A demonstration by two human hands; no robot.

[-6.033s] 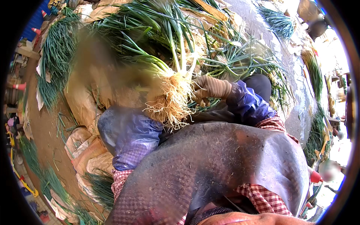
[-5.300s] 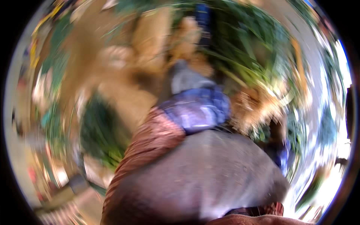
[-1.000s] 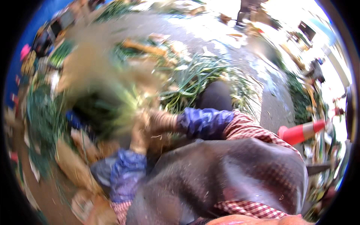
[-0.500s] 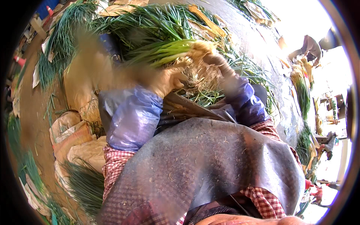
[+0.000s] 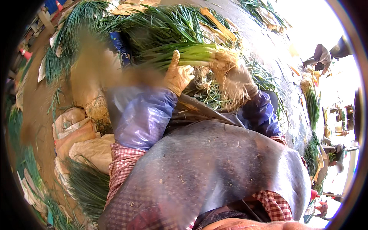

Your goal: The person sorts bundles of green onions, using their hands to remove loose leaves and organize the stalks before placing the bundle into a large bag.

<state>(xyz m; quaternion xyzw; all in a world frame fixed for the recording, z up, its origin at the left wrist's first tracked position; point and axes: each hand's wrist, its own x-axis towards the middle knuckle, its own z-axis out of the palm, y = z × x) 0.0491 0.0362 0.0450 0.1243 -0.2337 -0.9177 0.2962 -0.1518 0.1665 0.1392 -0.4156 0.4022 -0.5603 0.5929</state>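
Note:
A bunch of green onions [image 5: 199, 53] lies sideways in front of me, leaves to the left and a pale root end [image 5: 226, 63] to the right. My right hand [image 5: 247, 82], in a brownish glove, is closed on the root end; loose roots hang past it and hide some fingers. My left hand [image 5: 179, 78], in a tan glove, is against the lower side of the stalks. Its thumb points up across the leaves, apart from the half-bent fingers. Beneath the bunch lie cut roots and green scraps [image 5: 203, 86].
A big heap of green onions [image 5: 165, 25] lies beyond my hands. More bunches lie at far left [image 5: 73, 38] and lower left [image 5: 86, 188]. Folded tan sacks [image 5: 92, 151] sit by my left arm. Another person [image 5: 320, 57] bends at the right. Brown blurs cover part of the left.
The bunch's root end has shifted right and slightly nearer, with my right hand on it. My left hand has risen to the stalks, its thumb now pointing up.

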